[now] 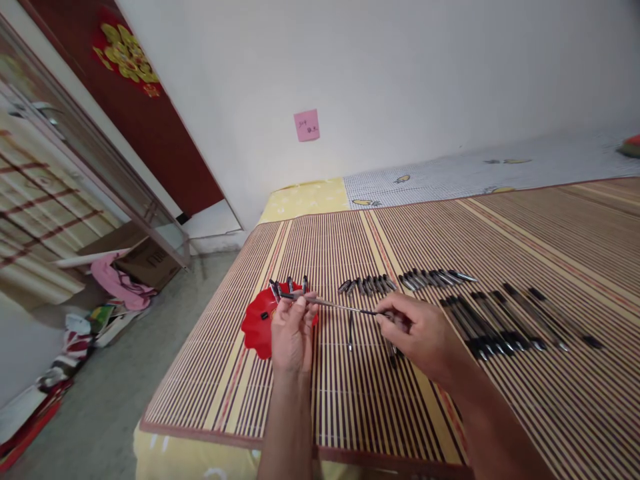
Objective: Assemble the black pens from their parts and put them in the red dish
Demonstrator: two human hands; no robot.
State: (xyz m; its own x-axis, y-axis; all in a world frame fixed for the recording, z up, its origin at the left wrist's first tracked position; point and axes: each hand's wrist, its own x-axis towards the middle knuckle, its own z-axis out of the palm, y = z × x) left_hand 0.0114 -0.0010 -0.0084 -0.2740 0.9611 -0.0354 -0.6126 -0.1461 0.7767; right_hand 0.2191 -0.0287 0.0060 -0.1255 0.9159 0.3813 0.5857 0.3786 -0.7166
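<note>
My left hand (293, 337) is closed around a pen barrel (313, 299), pinched between thumb and fingers, its dark end pointing left. A thin pen refill (345, 307) spans the space between my hands. My right hand (413, 327) grips the refill's dark right end; most of what is in that palm is hidden. Behind my left hand lies a red scalloped dish (256, 327) with several small black-and-clear pen pieces (290, 285) at its far edge and a small black piece (265, 315) inside. Below the refill, a thin pen part (351, 333) rests on the mat.
Rows of short pen pieces (367, 285) lie beyond my hands, and several long pens (480, 327) lie side by side on the right. A striped mat (230, 373) covers the bed. A pink note (307, 125) is on the wall. A cardboard box (150, 263) stands at left.
</note>
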